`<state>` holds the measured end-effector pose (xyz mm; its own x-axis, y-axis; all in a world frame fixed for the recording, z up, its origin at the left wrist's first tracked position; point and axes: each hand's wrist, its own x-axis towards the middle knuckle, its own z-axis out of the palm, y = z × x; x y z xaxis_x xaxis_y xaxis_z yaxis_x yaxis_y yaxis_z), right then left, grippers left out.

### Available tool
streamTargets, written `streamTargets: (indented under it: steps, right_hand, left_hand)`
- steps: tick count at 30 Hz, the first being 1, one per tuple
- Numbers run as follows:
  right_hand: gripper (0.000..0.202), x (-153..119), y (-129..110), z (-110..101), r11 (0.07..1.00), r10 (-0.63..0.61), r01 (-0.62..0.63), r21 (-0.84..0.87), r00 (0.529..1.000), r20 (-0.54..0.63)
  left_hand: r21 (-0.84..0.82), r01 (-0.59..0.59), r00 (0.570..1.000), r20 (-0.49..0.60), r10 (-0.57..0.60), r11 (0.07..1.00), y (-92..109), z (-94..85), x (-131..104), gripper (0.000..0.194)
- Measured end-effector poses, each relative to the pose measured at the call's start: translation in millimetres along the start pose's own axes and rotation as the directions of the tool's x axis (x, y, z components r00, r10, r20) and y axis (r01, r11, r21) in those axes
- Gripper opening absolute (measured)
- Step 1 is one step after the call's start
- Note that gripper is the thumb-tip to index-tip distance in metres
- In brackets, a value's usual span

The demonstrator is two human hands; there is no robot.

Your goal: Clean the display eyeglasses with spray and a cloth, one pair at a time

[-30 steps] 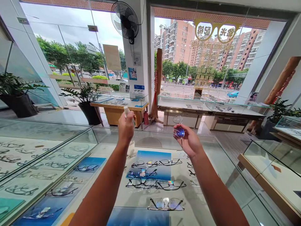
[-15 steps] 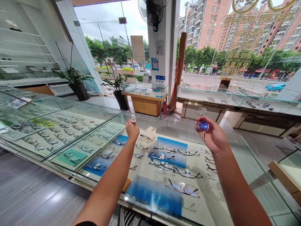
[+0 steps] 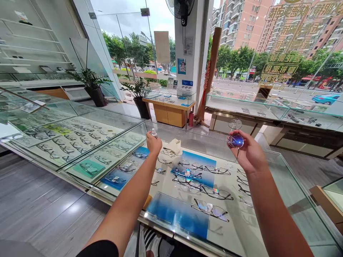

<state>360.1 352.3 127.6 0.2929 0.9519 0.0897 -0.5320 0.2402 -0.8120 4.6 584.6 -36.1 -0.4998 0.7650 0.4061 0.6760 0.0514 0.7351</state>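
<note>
My left hand (image 3: 154, 143) is closed around a small bottle with a clear cap (image 3: 154, 132), whose top pokes out above the fingers. On the other side, my right hand (image 3: 249, 151) holds a pair of thin-rimmed eyeglasses (image 3: 236, 140) by one lens side. The near lens shows a blue-violet reflection, and the other lens stands above it. Both hands are raised over a glass display case (image 3: 230, 214). A crumpled beige cloth (image 3: 173, 147) lies on the case just right of my left hand.
Several eyeglasses (image 3: 211, 208) rest on blue and white sheets inside the case. Another glass counter (image 3: 72, 141) with rows of frames adjoins at left. Beyond are potted plants (image 3: 93, 91), a wooden cabinet (image 3: 168, 116), a red fire extinguisher (image 3: 190, 119) and more showcases (image 3: 242, 107) along the window.
The camera view has shifted slightly, so the scene sits a little lower and further right. Both hands keep their hold on the bottle and the eyeglasses.
</note>
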Motion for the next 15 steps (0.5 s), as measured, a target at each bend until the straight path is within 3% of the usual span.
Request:
streamTargets:
  steps: [2, 4, 6, 8, 9, 11, 15]
  right_hand:
    - [0.011, 0, 0, 0, 1.000, -0.007, 0.007, 0.003, 1.000, 0.001]
    - [0.011, 1, 0, -1, 1.000, -0.021, 0.021, 0.005, 1.000, 0.003]
    - [0.012, 0, 0, -1, 1.000, -0.028, 0.028, 0.008, 1.000, 0.005]
    - [0.011, 0, 0, 0, 1.000, -0.029, 0.029, 0.012, 1.000, 0.005]
    - [0.011, -1, 0, 0, 0.999, -0.031, 0.031, 0.011, 1.000, 0.007]
    - [0.011, -1, 0, 1, 0.999, -0.036, 0.036, 0.002, 0.999, 0.015]
    - [0.012, 0, 2, 1, 0.999, -0.028, 0.028, -0.021, 0.999, 0.015]
  left_hand:
    - [0.034, -0.059, 0.990, -0.125, 0.063, 0.998, 12, -8.8, -4, 0.068]
    - [0.073, -0.151, 0.978, -0.133, 0.159, 0.986, 26, -19.7, -6, 0.058]
    - [0.149, -0.177, 0.982, 0.096, 0.164, 0.973, 36, -29.3, -7, 0.039]
    - [0.271, -0.141, 0.935, 0.353, 0.038, 0.952, 41, -34.3, -5, 0.028]
    - [0.331, -0.122, 0.904, 0.427, -0.033, 0.936, 41, -34.6, -4, 0.025]
    - [0.394, -0.101, 0.859, 0.498, -0.120, 0.914, 37, -31.5, -1, 0.025]
    - [0.401, -0.098, 0.784, 0.595, -0.177, 0.911, 25, -20.3, 1, 0.034]
